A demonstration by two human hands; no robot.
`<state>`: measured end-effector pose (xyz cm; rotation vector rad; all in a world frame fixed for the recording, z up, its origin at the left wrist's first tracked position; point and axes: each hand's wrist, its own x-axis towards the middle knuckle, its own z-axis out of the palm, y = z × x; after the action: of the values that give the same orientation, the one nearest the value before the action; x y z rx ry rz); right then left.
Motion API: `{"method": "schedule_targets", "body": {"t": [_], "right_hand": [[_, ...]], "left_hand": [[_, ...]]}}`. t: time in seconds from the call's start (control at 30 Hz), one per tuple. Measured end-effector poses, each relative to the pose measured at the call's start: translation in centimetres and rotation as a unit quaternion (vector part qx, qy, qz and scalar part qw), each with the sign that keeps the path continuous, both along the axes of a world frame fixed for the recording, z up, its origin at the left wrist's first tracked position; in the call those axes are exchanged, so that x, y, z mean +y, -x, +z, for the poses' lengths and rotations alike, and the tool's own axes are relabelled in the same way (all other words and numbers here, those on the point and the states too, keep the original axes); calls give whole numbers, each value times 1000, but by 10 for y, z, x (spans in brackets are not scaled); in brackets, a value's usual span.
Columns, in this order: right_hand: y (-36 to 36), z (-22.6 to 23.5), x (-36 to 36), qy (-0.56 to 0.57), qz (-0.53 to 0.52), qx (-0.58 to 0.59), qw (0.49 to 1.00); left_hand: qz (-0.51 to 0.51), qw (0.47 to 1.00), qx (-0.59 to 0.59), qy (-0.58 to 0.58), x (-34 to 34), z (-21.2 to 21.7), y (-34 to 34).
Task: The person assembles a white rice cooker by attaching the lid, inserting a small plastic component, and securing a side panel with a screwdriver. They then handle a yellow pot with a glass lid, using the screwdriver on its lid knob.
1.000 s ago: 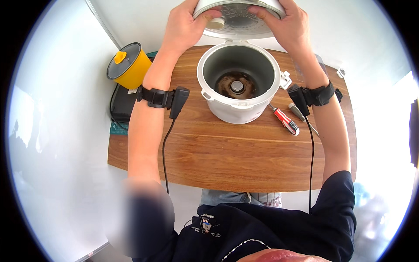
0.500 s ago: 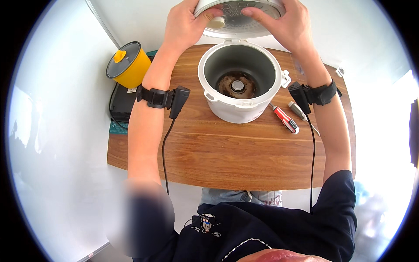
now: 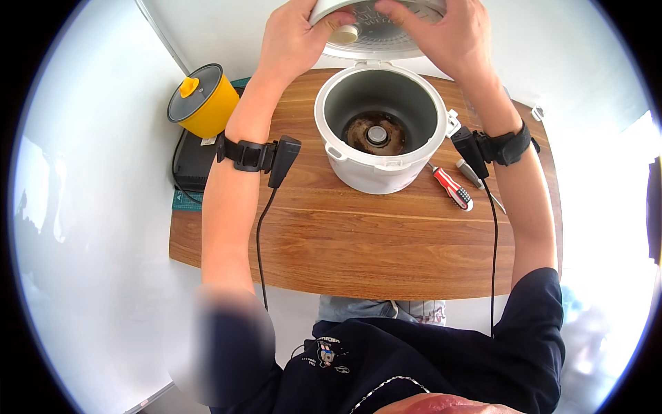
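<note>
A white rice cooker (image 3: 376,176) stands on the table with its lid (image 3: 379,47) swung up on the hinge at the back. No inner pot sits inside; a round metal sensor (image 3: 376,134) shows at the stained bottom. My left hand (image 3: 296,40) grips the lid's left side, its thumb beside a round cream-coloured cap (image 3: 343,34). On the lid's right side, my right hand (image 3: 455,38) holds the rim, thumb stretched across the metal inner face. The outer fingers of both hands are hidden behind the lid or cut by the upper edge.
Right of the cooker lie a red-and-white-handled screwdriver (image 3: 452,188) and a grey-handled tool (image 3: 471,174). At the left, a yellow pot (image 3: 214,107) with a dark lid rests on a black flat device (image 3: 189,162) over a green mat (image 3: 186,201). Cables hang from both wrist straps.
My right thumb has slid a little to the left and up across the lid's inner face. The cooker has shifted very slightly; my left hand keeps its hold.
</note>
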<state>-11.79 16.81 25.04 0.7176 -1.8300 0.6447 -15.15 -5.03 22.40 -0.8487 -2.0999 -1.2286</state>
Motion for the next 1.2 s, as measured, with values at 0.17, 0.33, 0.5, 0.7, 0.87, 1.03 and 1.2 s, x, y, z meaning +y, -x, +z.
{"method": "schedule_targets", "body": {"t": [0.17,0.33,0.5,0.7,0.87,1.03,1.2], "right_hand": [[-14,17,-15,-106,37,66,991],[-7,17,-20,-116,28,22,993],[-8,15,-20,-129,29,31,991],[-5,15,-25,-113,35,45,992],[-10,14,-24,-108,20,15,994],[-11,15,-25,-105,23,-7,994],[-12,15,-26,-111,15,6,994]], "left_hand": [[23,996,83,38,-3,1,-4],[18,1000,12,21,-7,-1,-2],[-31,999,-31,13,-21,-15,8],[-82,996,-15,-33,-39,-81,40],[6,999,13,-38,-26,-94,47],[-40,997,16,-67,-28,-98,49],[-122,987,-18,-101,-37,-97,48]]}}
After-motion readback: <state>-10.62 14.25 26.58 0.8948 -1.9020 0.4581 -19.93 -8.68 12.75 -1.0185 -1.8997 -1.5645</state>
